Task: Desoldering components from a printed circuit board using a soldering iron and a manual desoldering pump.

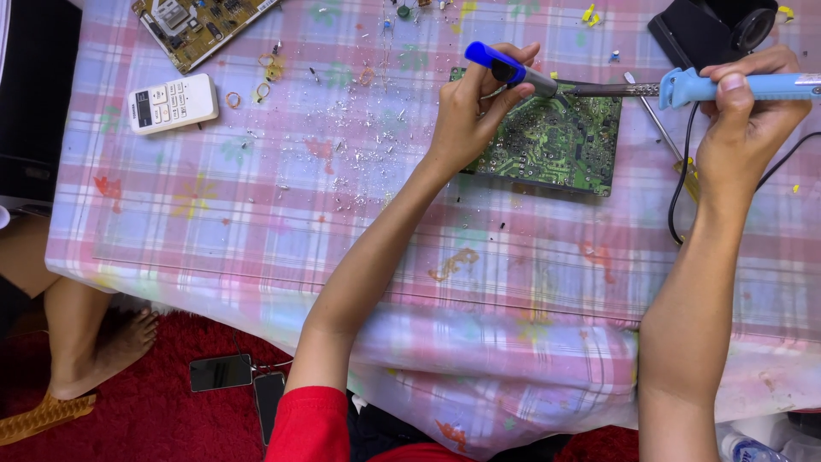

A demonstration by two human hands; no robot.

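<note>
Green circuit board (556, 145) under blue desoldering pump (505, 68) and soldering iron (735, 85).

Plaid-clothed table (256, 222) over seemingly red carpet (162, 411)

Plaid-clothed table (256, 222): green circuit board (560, 145), white remote (172, 103), solder scraps (359, 154)

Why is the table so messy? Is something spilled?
Yes. Tiny silvery bits are scattered over the cloth left of the green board, like crumbs. Two phones also lie on the red rug, an odd spot, near someone's foot.
</note>
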